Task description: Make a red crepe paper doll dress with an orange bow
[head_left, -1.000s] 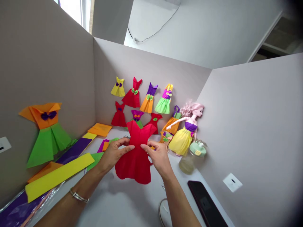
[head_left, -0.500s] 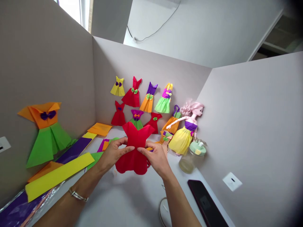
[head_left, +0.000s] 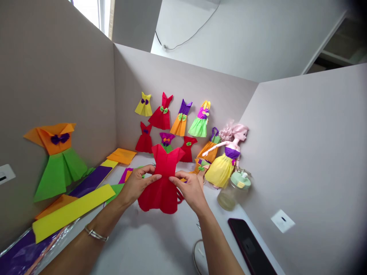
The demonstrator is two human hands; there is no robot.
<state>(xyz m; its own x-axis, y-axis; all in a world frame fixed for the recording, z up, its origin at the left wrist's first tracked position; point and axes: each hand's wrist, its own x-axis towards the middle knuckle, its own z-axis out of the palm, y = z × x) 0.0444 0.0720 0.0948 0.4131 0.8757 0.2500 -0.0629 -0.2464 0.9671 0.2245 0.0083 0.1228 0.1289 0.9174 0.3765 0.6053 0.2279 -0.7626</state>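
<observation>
A red dress shape (head_left: 164, 183), with a pointed two-peaked top and a flared, wavy lower edge, is held upright above the white table. My left hand (head_left: 140, 183) pinches its waist from the left, the thumb lying on the front. At the right side of the waist, my right hand (head_left: 189, 187) grips it the same way, thumb in front and fingers behind. Behind the held dress, small coloured dresses hang on the back panel, among them a red one with a green bow (head_left: 160, 116) and a purple and orange one (head_left: 181, 118).
Yellow strip (head_left: 73, 214) and other coloured sheets lie at left, below an orange and green dress (head_left: 61, 160). A doll (head_left: 226, 160), a jar (head_left: 229, 194) and a black phone (head_left: 250, 244) are at right. Grey panels (head_left: 304, 152) surround the table (head_left: 143, 244).
The red dress has turned and tilted slightly, its skirt shifting a little left and its top edge rising. Both thumbs have moved a little apart at the waist, and both hands still hold it.
</observation>
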